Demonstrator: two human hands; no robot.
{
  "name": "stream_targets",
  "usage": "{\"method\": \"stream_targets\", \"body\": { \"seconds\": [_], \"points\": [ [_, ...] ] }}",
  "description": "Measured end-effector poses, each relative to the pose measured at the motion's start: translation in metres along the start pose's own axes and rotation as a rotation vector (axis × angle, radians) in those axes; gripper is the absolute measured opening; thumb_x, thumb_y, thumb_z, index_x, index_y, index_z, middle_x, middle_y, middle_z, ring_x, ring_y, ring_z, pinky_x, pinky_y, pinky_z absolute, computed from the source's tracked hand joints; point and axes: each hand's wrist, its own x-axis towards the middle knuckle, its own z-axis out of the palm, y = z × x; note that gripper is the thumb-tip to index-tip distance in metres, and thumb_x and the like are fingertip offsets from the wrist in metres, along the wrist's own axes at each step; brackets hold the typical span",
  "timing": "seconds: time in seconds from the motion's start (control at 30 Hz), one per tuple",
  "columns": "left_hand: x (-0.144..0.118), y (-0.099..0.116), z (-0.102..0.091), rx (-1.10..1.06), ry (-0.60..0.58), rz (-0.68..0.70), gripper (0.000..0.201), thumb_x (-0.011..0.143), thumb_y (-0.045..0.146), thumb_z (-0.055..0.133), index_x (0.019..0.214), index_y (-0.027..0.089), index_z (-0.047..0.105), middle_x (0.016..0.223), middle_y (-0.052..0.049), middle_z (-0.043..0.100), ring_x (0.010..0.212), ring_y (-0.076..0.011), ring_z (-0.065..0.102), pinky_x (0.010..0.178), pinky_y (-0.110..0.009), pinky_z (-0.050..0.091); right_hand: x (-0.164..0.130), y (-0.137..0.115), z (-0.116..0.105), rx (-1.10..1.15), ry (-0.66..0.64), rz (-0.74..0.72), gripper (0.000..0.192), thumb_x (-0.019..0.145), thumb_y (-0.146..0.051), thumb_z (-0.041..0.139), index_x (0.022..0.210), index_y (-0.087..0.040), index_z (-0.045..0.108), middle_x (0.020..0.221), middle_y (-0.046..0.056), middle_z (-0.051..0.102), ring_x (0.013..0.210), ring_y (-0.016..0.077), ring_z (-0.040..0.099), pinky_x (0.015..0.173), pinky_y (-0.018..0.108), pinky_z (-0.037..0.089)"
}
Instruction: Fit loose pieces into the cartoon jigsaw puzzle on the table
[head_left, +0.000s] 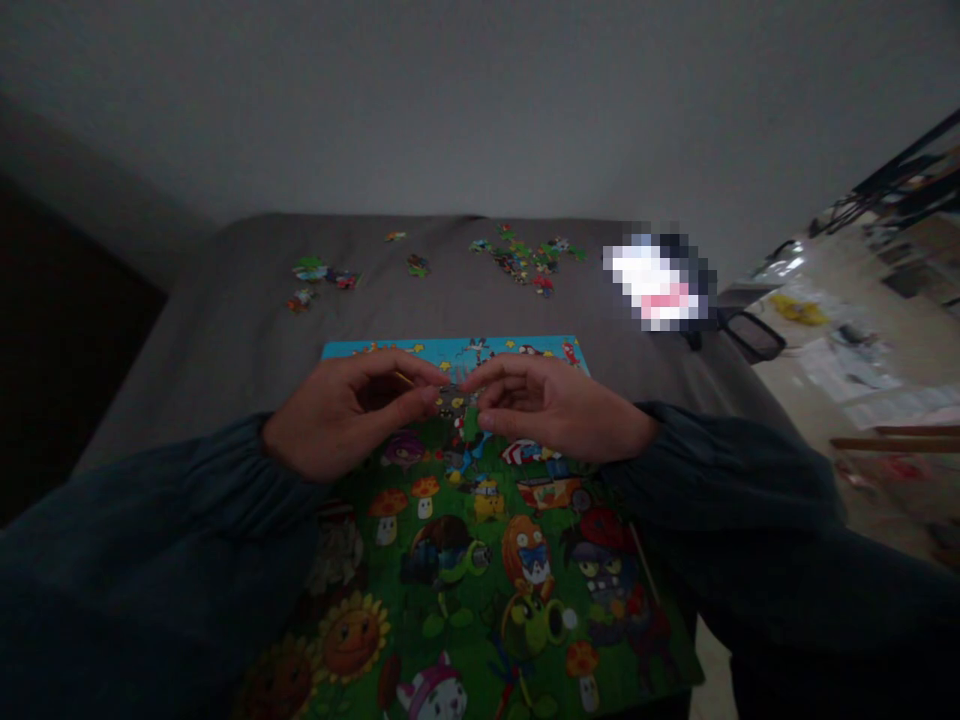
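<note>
A colourful cartoon jigsaw puzzle lies on a grey surface in front of me, mostly assembled, with a blue strip along its far edge. My left hand and my right hand meet above the puzzle's upper middle. Their fingertips pinch a small puzzle piece between them. A thin yellow stick shows by my left fingers. Both arms wear dark sleeves.
Loose puzzle pieces lie scattered on the grey surface: a cluster at the far left, another at the far right. A blurred-out object and a dark item sit at the right edge. Cluttered floor lies beyond.
</note>
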Motion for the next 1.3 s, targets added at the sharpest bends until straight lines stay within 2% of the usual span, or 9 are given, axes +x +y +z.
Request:
{"method": "stream_targets", "body": {
  "seconds": [0.07,0.13,0.27,0.37,0.57,0.8,0.97,1.1,1.3],
  "points": [
    [0.0,0.0,0.0,-0.004,-0.008,0.005,0.023,0.083,0.038,0.065,0.096,0.019,0.069,0.089,-0.004,0.073,0.077,-0.0156,0.067,0.068,-0.024,0.053,0.0,0.001,-0.001,0.013,-0.008,0.011,0.037,0.083,-0.013,0.06,0.12,-0.018,0.056,0.086,-0.001,0.059,0.069,0.0081,0.059,0.062,0.022,0.054],
    [0.0,0.0,0.001,0.002,-0.011,0.01,0.023,0.084,0.038,0.065,0.096,0.019,0.069,0.088,-0.003,0.072,0.077,-0.0151,0.066,0.068,-0.023,0.053,0.0,0.001,-0.001,0.004,-0.029,0.041,0.039,0.086,-0.014,0.056,0.124,-0.02,0.056,0.086,-0.001,0.058,0.064,0.0074,0.06,0.059,0.022,0.055],
    [0.0,-0.001,0.001,0.031,-0.01,0.008,0.022,0.084,0.038,0.065,0.095,0.019,0.069,0.087,-0.003,0.073,0.075,-0.0147,0.066,0.066,-0.023,0.052,-0.002,-0.003,0.0,-0.022,-0.041,0.097,0.023,0.088,-0.014,0.054,0.11,-0.016,0.061,0.092,0.002,0.06,0.071,0.0088,0.065,0.063,0.022,0.059],
    [0.0,-0.003,0.001,0.022,-0.008,0.023,0.02,0.083,0.036,0.065,0.094,0.019,0.07,0.086,-0.003,0.073,0.075,-0.0146,0.066,0.066,-0.022,0.052,-0.002,-0.005,0.001,-0.002,-0.012,0.102,0.014,0.086,-0.016,0.057,0.1,-0.015,0.059,0.1,0.004,0.056,0.073,0.0087,0.062,0.059,0.021,0.061],
    [0.002,-0.006,0.002,0.005,0.0,0.058,0.016,0.082,0.032,0.066,0.091,0.019,0.07,0.087,-0.003,0.072,0.074,-0.0134,0.065,0.066,-0.021,0.051,0.0,-0.003,0.0,-0.056,-0.022,0.142,0.008,0.085,-0.02,0.061,0.089,-0.015,0.056,0.074,-0.002,0.055,0.063,0.0079,0.055,0.051,0.019,0.057],
    [0.001,-0.006,0.001,0.032,-0.002,0.073,0.016,0.083,0.032,0.066,0.092,0.02,0.07,0.088,-0.002,0.072,0.076,-0.0137,0.066,0.066,-0.021,0.051,0.0,-0.001,-0.002,-0.107,-0.024,0.186,0.006,0.085,-0.02,0.059,0.086,-0.016,0.055,0.067,-0.002,0.06,0.053,0.0087,0.059,0.047,0.02,0.05],
    [0.001,-0.006,0.001,0.039,-0.005,0.081,0.015,0.083,0.031,0.066,0.093,0.02,0.071,0.087,-0.001,0.072,0.075,-0.0132,0.066,0.066,-0.02,0.051,-0.004,-0.004,-0.005,-0.119,-0.051,0.162,0.013,0.079,-0.011,0.06,0.082,-0.018,0.049,0.063,-0.005,0.058,0.055,0.0099,0.062,0.052,0.021,0.05],
    [0.002,-0.005,0.001,0.037,-0.018,0.085,0.015,0.083,0.031,0.066,0.093,0.021,0.071,0.084,0.0,0.072,0.072,-0.0128,0.066,0.063,-0.019,0.051,-0.006,-0.007,-0.006,-0.119,-0.091,0.168,0.025,0.08,-0.004,0.053,0.101,-0.017,0.056,0.071,-0.005,0.058,0.06,0.0096,0.064,0.056,0.022,0.052],
    [0.002,-0.004,0.002,0.049,-0.003,0.115,0.012,0.083,0.027,0.066,0.092,0.02,0.071,0.085,0.0,0.073,0.073,-0.0117,0.067,0.065,-0.017,0.052,-0.004,-0.01,-0.003,-0.331,-0.144,0.076,0.01,0.08,-0.012,0.064,0.089,-0.013,0.067,0.073,-0.002,0.062,0.062,0.007,0.055,0.056,0.019,0.044]
  ]
}}
